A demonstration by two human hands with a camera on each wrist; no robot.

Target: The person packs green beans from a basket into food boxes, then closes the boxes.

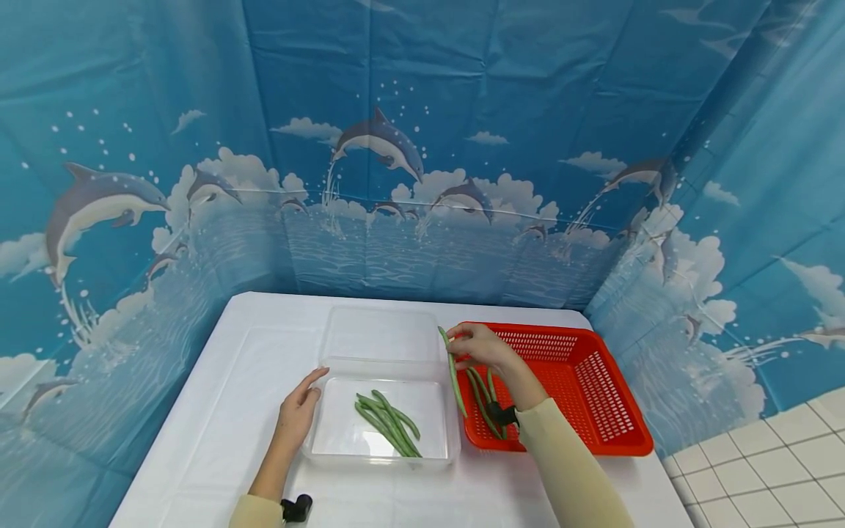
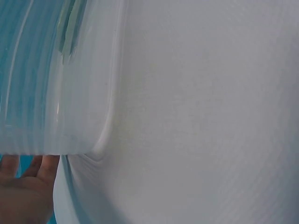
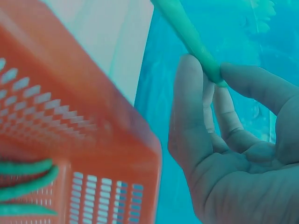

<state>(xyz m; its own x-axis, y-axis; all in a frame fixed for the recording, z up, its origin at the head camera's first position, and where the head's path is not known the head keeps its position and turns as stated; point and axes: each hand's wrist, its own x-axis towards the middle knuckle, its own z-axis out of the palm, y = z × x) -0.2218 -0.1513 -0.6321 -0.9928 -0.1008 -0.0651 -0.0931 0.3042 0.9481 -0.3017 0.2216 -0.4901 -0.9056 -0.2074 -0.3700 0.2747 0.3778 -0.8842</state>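
My right hand [image 1: 480, 346] pinches a green bean [image 1: 453, 374] near one end, over the left rim of a red plastic basket [image 1: 617, 381]. In the right wrist view the bean [image 3: 187, 32] sits between the thumb and fingertips. Several other green beans [image 1: 485, 403] lie inside the basket at its left end. A clear plastic container [image 1: 379, 460] stands left of the basket with several green beans [image 1: 389, 425] on its bottom. Beside its left wall is my left hand [image 1: 298, 414], fingers loosely extended and fingertips right at the rim.
Behind the container a clear flat lid [image 1: 383, 334] lies on the white-covered table [image 1: 231, 411]. A blue dolphin-print curtain [image 1: 429, 147] hangs around the table's back and sides. White tiles [image 1: 759, 469] show at the lower right.
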